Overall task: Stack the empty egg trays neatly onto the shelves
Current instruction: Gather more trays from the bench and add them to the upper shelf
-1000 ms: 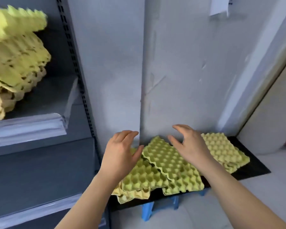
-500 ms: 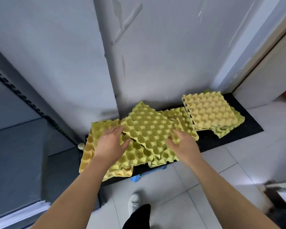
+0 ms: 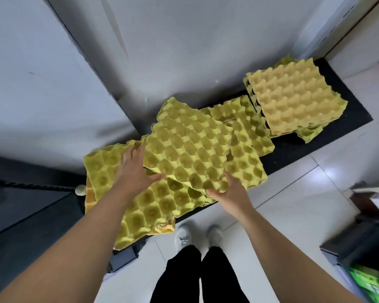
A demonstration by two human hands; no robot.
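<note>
Some right hand (image 3: 230, 193) fingers seem hidden under the tray (image 3: 190, 154).

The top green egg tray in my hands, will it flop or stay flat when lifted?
Probably stays fairly flat: the top egg tray has moulded cups that stiffen it, and the left hand and right hand grip it at two sides. Likely light, since it is thin and empty. Its edges might tear if squeezed hard.

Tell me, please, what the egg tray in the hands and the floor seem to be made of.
The held egg tray looks like moulded paper pulp, matte yellow-green: dull cups, ragged edges. The floor looks like glazed tile, perhaps ceramic: glossy white, glare, thin joint lines.
</note>
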